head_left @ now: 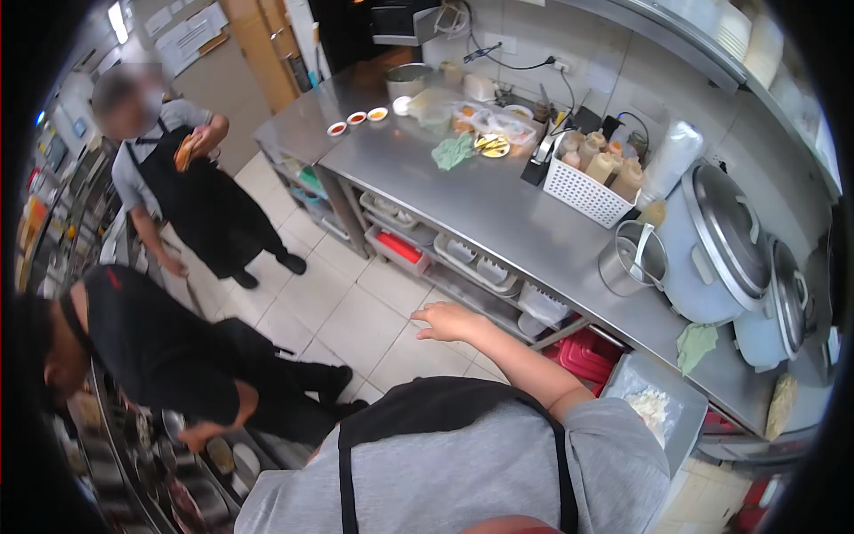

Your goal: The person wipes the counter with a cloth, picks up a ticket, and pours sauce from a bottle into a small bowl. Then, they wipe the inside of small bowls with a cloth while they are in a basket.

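The right hand (447, 321) hovers beside the long grey stainless-steel counter (494, 209), fingers slightly apart, pointing roughly along its length; left hand unseen.

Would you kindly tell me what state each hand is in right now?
Left hand: out of view; cannot be told.
Right hand: open, with nothing visible in it.

Pale tray (470, 273) beneath steel counter (427, 196)

Pale tiled floor (342, 316), long steel counter (498, 214) against a tiled wall (614, 67), ceiling light (117, 24)
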A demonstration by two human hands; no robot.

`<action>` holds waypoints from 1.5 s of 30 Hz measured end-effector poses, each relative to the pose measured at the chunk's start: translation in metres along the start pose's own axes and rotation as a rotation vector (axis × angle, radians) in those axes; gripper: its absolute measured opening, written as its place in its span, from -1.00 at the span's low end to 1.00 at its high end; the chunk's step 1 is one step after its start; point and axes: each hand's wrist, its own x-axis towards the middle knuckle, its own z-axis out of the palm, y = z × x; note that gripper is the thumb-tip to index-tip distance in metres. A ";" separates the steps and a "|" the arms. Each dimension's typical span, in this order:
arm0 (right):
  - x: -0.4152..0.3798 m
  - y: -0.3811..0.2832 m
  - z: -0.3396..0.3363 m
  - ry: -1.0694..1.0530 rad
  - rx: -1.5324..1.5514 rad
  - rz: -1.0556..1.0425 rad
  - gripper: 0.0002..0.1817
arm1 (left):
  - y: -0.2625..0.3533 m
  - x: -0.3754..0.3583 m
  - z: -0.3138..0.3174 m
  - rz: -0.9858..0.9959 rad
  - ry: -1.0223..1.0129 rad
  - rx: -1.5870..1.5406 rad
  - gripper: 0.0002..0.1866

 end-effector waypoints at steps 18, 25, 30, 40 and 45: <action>-0.144 0.278 -0.206 1.676 -0.249 0.920 -0.28 | 0.213 0.262 -0.274 0.408 0.425 -0.289 -0.73; -0.176 0.384 -0.221 1.529 -0.309 1.022 -0.16 | 0.341 0.238 -0.448 0.480 0.649 -0.582 -0.77; -0.155 0.375 -0.242 1.652 -0.261 1.106 -0.31 | 0.405 0.279 -0.523 0.545 0.631 -0.668 -0.78; -0.091 0.205 -0.336 1.894 -0.496 0.947 -0.05 | 0.497 0.428 -0.665 0.467 0.825 -0.435 -0.77; -0.036 0.171 -0.329 1.964 -0.534 0.704 0.07 | 0.528 0.515 -0.702 0.354 0.908 -0.271 -0.67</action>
